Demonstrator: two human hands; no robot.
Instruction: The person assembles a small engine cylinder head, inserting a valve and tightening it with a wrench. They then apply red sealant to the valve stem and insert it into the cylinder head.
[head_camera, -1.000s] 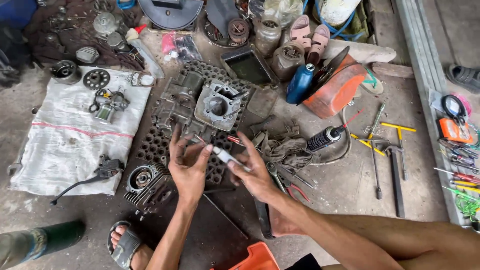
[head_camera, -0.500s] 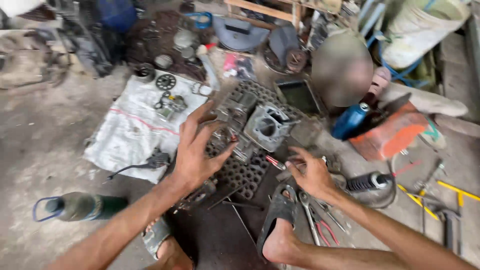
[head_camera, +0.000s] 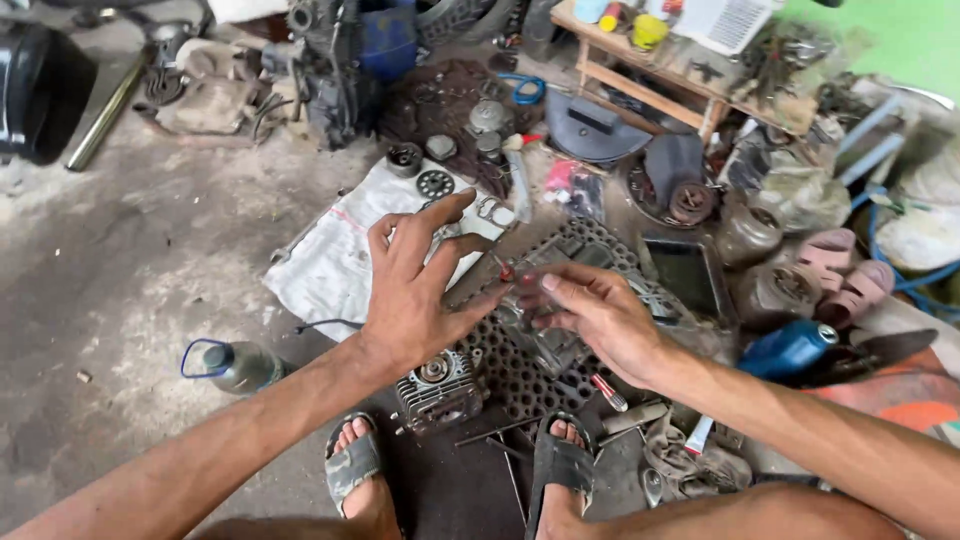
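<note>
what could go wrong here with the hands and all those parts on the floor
1. The left hand and right hand meet around a small red-tipped piece above the perforated mat; if it slipped, it could vanish among the holes and clutter.
2. The feet wear open sandals beside loose rods and the finned cylinder, so a dropped or kicked part might hurt toes.
3. The bottle stands near the left forearm and could be knocked over.
</note>
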